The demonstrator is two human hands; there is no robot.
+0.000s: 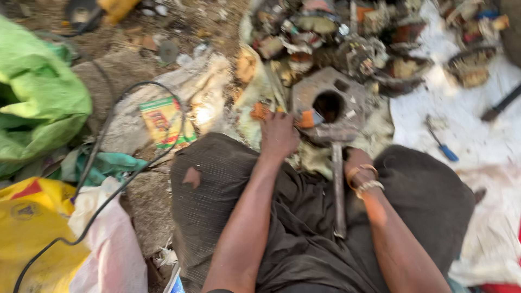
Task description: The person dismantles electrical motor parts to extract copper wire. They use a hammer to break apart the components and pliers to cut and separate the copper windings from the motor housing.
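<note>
I sit on the ground with dark trousers over my knees. My left hand point(279, 134) rests against the near edge of a flat grey metal block point(328, 103) with a round hole in it, fingers curled on a small orange piece point(260, 110). My right hand point(355, 160), with bangles at the wrist, is mostly hidden behind a long metal bar point(338, 184) that runs from my lap up to the block; its fingers seem closed around the bar's upper end. The picture is blurred by motion.
A heap of scrap metal parts point(353, 38) lies beyond the block. A blue-handled screwdriver point(442, 144) lies on a white sheet at right. Green sack point(38, 97), yellow bag point(32, 228), black cable point(108, 163) and a printed packet point(163, 122) are at left.
</note>
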